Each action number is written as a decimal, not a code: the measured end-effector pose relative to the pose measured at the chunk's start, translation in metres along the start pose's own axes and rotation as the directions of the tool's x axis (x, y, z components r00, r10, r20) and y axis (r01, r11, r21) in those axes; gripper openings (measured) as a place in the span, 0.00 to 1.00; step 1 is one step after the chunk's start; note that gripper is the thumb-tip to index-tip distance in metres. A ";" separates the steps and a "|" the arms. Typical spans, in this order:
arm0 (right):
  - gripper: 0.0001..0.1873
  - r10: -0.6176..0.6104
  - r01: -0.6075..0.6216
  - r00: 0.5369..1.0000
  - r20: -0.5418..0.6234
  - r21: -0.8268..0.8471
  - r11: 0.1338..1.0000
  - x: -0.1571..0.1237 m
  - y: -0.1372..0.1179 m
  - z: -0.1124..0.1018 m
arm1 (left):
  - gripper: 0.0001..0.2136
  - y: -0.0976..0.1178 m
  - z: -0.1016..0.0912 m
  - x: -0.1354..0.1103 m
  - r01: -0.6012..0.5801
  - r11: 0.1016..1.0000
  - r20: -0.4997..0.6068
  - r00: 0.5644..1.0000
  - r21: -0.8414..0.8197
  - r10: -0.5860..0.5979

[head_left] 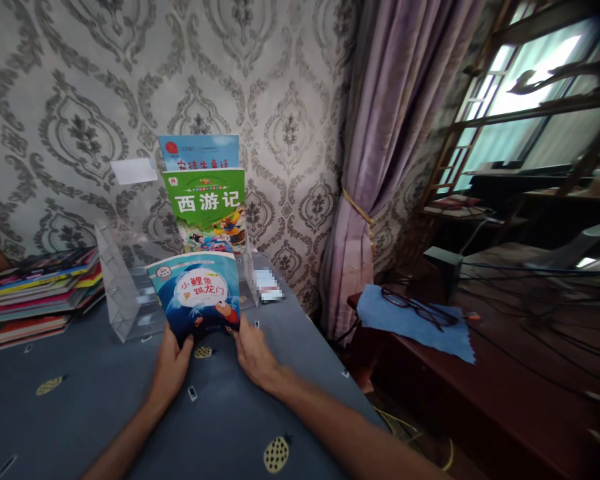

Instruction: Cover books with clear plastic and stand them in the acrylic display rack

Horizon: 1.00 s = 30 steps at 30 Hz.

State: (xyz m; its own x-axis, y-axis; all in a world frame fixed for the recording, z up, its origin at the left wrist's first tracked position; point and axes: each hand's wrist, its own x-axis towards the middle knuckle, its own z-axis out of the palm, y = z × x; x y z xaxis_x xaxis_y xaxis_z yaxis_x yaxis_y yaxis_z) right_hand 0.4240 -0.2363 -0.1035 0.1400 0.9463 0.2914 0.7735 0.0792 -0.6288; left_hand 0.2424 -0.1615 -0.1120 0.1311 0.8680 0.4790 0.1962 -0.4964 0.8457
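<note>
A blue children's book with a red fish on its cover is held upright and slightly curved in front of me. My left hand grips its lower left corner, and my right hand has its lower right edge. Just behind it stands a clear acrylic book rack. In the rack's upper tiers are a green book with white characters and, behind that, a light blue book. The held book hides part of the rack's lower tiers.
Books and magazines are stacked left of the rack. A phone-like item lies to its right on the grey pineapple-print tablecloth. Glasses rest on a blue cloth on a dark red desk with cables. A purple curtain hangs between.
</note>
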 end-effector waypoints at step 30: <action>0.30 -0.168 0.174 0.984 0.061 -0.102 0.979 -0.006 -0.015 -0.017 | 0.25 -0.012 -0.008 0.003 0.041 0.998 -0.092 0.995 -0.053 -0.045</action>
State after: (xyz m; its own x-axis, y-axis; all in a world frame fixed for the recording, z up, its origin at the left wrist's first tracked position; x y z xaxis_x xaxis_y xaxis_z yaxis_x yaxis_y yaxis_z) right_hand 0.4222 -0.2488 -0.0841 -0.0304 0.9368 0.3484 0.8449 0.2103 -0.4919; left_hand 0.2328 -0.1533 -0.1187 0.0319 0.8875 0.4598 0.1491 -0.4591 0.8758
